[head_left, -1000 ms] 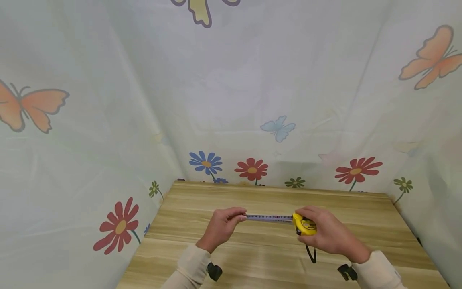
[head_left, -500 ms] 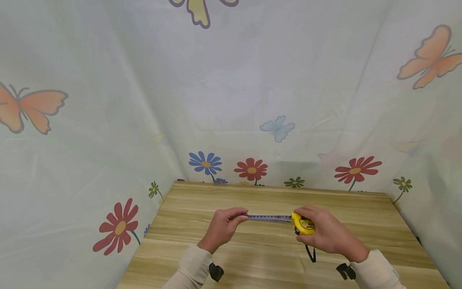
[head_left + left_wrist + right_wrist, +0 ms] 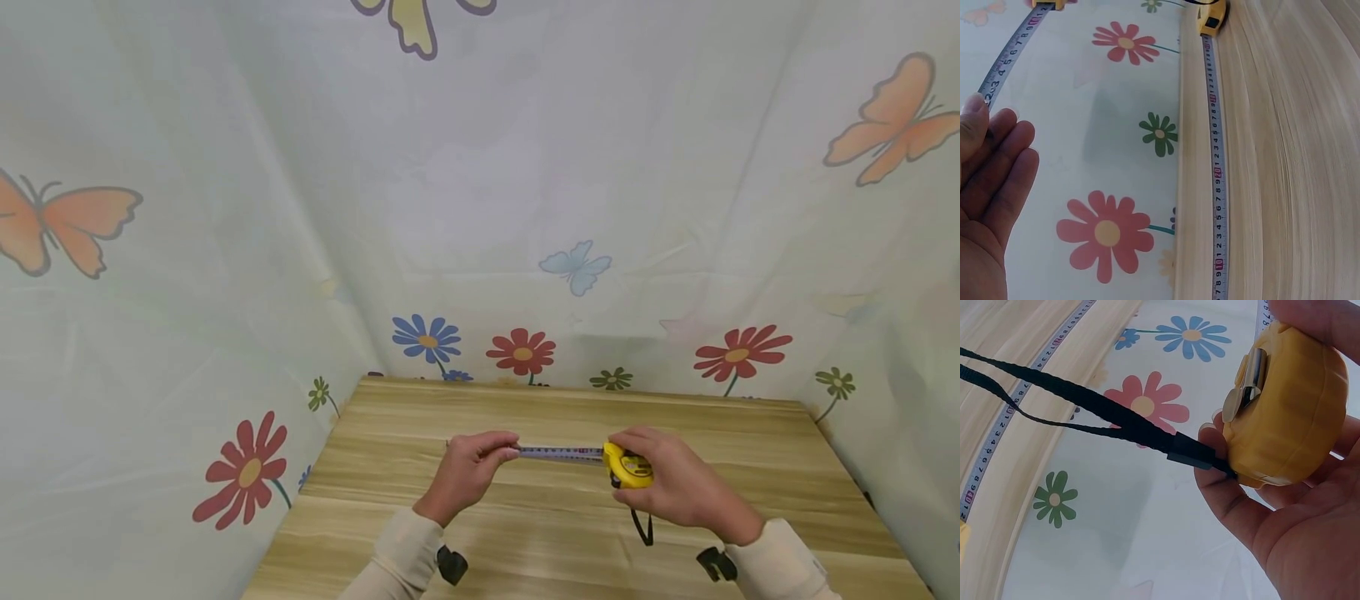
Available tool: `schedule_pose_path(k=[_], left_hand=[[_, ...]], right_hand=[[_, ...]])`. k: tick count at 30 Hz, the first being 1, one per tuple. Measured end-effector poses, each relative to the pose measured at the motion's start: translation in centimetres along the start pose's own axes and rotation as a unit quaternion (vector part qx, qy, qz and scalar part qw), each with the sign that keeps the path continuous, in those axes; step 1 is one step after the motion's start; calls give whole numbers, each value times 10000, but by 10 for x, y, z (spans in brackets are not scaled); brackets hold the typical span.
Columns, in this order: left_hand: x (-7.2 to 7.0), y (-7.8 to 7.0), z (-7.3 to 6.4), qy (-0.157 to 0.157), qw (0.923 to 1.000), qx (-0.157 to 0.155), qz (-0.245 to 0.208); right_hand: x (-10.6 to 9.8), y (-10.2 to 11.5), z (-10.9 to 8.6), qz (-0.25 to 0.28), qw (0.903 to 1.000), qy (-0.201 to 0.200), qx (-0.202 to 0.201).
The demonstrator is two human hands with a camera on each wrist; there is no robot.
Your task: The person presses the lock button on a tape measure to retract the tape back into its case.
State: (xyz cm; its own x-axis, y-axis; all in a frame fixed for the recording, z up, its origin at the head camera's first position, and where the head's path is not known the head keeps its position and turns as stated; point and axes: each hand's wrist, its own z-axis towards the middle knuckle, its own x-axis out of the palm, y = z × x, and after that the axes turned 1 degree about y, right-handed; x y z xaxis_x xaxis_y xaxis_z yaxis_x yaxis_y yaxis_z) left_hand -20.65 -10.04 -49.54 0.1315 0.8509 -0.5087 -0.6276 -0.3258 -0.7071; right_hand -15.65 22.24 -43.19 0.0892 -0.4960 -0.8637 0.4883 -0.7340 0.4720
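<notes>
My right hand (image 3: 675, 479) grips a yellow tape measure (image 3: 628, 465), thumb and fingers around its case; a black wrist strap (image 3: 1085, 394) hangs from it. The left hand (image 3: 468, 467) pinches the end of its drawn-out blade (image 3: 1013, 53) between thumb and fingertip, the other fingers extended in the left wrist view. The blade spans between the hands above the table. A second yellow tape measure (image 3: 1212, 19) lies on the wooden table, its long blade (image 3: 1216, 144) stretched along the surface. In the head view it is mostly hidden behind the hands and the held tape.
The wood-grain table (image 3: 540, 533) meets a pale curtain (image 3: 480, 183) printed with flowers and butterflies at its back and sides. Black camera mounts (image 3: 452, 565) sit on both wrists, by the light sleeve cuffs (image 3: 408, 537).
Both hands keep their hold. The left hand has shifted slightly right and the right hand with the case slightly left, so the blade between them looks a little shorter.
</notes>
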Motion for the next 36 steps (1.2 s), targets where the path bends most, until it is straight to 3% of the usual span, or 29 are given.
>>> schedule_pose_path(k=[19, 36], left_hand=[[4, -3, 1, 99, 9998, -18, -161], [8, -3, 2, 79, 9996, 49, -276]], right_hand=[[4, 2, 2, 102, 9998, -24, -148], [9, 3, 4, 16, 9999, -95, -46]])
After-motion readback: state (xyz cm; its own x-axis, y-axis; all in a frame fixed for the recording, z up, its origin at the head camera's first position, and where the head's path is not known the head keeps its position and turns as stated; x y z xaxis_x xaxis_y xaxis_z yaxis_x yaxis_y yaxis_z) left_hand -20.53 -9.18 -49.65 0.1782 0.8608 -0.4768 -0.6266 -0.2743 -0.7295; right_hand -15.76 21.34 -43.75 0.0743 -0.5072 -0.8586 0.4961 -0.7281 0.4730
